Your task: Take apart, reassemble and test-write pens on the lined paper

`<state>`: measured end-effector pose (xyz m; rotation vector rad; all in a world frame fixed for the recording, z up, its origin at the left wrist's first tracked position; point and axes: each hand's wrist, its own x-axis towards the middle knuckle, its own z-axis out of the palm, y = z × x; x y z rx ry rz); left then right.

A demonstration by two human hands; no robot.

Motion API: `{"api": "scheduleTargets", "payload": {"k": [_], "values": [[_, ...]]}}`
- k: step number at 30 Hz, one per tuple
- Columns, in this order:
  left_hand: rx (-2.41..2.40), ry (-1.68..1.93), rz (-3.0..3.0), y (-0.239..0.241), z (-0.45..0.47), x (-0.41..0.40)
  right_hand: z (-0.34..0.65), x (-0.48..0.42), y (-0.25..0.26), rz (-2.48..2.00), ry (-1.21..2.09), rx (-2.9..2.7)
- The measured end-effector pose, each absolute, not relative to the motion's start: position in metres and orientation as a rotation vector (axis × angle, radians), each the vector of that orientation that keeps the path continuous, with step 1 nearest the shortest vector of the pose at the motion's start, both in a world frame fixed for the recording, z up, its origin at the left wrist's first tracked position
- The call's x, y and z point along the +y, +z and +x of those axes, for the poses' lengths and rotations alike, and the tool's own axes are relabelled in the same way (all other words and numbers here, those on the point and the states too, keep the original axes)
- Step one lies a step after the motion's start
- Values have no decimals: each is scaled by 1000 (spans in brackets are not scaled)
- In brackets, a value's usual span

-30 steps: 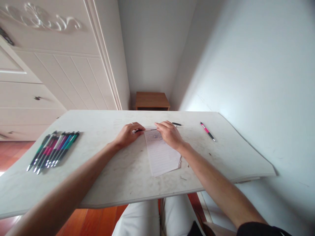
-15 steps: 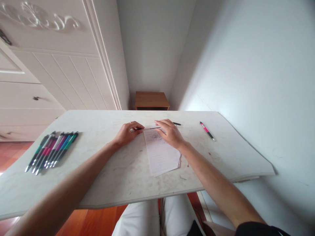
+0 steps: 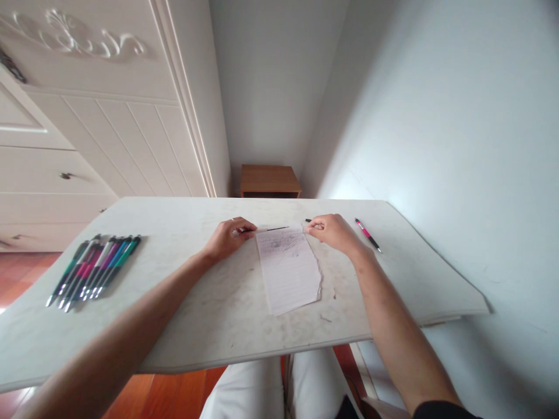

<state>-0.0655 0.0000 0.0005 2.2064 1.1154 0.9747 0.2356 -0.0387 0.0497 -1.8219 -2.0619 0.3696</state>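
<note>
Head view. Left hand resting at the far part of the white counter, grip pinching a thin rod. Rod runs out to the right from the fingertips, pale near the hand, dark toward its free end, passing over the top margin of a sheet of paper. A dark bit shows among the left fingers; whether it belongs to the rod, cannot tell.

Right hand beyond the paper's top right corner, apart from the rod's free end. Its grip has thumb and forefinger drawn close together; whether anything is pinched there, cannot tell. A small black piece shows just beside the fingers, mostly hidden by the hand.

Paper lies flat between the forearms, lined, dark scribbles near the top, right edge ragged. Small scraps on the counter to the right of it.

Right of the right hand: a pink and black pen, lying slantwise. Well off to the left: a cluster of pens side by side, green, pink, purple and blue among them, slightly blurred.

Beyond the counter, a brown wooden stand; pale cabinet at left.
</note>
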Motion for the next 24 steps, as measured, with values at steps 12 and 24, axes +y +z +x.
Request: {"api": "scheduleTargets", "payload": {"k": [12, 24], "values": [[1112, 968, 2256, -1, -66, 0, 233, -38, 48, -2009, 414, -2115], [1045, 952, 2328, 0, -65, -3, 224, -37, 39, -1669, 327, -2180]]}}
